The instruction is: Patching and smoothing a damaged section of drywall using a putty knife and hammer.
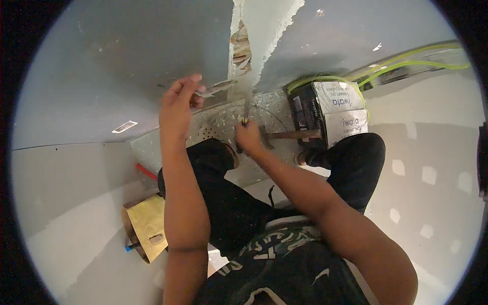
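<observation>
Grey wall paper [216, 89] peels in a strip beside the torn gap, just right of my left hand [178, 109], whose fingers [195, 94] pinch its end; my right hand [249, 137] grips a scraper [246, 109] pointing up

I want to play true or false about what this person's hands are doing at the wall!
1. The left hand pinches a loose strip peeling off the grey wall. True.
2. The right hand is empty. False: it grips a thin tool pointed at the torn gap.
3. A cardboard box sits on the floor by the wall. True.
4. The hammer is in the left hand. False: it lies on the floor.
5. The hoses are red. False: they are yellow-green.
</observation>
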Demonstrator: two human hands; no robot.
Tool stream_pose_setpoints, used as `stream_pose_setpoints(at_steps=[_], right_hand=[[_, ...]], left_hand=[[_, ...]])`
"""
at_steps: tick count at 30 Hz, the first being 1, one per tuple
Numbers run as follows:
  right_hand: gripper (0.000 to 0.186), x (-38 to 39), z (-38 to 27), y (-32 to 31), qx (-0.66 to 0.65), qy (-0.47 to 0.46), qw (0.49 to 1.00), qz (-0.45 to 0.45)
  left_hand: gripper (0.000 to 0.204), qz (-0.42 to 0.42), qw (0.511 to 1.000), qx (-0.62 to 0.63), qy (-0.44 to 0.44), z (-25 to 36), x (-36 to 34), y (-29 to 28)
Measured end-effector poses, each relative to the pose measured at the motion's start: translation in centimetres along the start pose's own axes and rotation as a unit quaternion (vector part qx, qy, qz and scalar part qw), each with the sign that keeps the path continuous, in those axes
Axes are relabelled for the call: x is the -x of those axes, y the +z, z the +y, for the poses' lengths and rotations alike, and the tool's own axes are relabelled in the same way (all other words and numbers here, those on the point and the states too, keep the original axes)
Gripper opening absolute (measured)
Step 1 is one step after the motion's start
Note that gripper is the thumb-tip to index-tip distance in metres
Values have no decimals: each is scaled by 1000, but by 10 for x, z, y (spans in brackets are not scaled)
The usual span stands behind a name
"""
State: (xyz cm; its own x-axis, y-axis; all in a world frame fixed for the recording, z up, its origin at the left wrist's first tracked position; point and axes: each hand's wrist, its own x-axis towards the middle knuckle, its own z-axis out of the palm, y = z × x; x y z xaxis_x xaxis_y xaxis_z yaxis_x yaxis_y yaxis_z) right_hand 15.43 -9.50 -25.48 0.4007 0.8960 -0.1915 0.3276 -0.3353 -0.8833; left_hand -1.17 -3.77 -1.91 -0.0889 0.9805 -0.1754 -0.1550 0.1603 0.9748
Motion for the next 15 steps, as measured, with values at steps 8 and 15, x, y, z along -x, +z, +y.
stream_pose_setpoints(at_steps=[8,15], right_hand=[[7,-75,-96,-23,-114,118,981,-101],[3,-41,-93,-15,-304,175,926,-141]], left_hand=[[23,15,1000,9,-8,2,3,-16],[24,-5,1000,20,-6,-1,-1,-5]])
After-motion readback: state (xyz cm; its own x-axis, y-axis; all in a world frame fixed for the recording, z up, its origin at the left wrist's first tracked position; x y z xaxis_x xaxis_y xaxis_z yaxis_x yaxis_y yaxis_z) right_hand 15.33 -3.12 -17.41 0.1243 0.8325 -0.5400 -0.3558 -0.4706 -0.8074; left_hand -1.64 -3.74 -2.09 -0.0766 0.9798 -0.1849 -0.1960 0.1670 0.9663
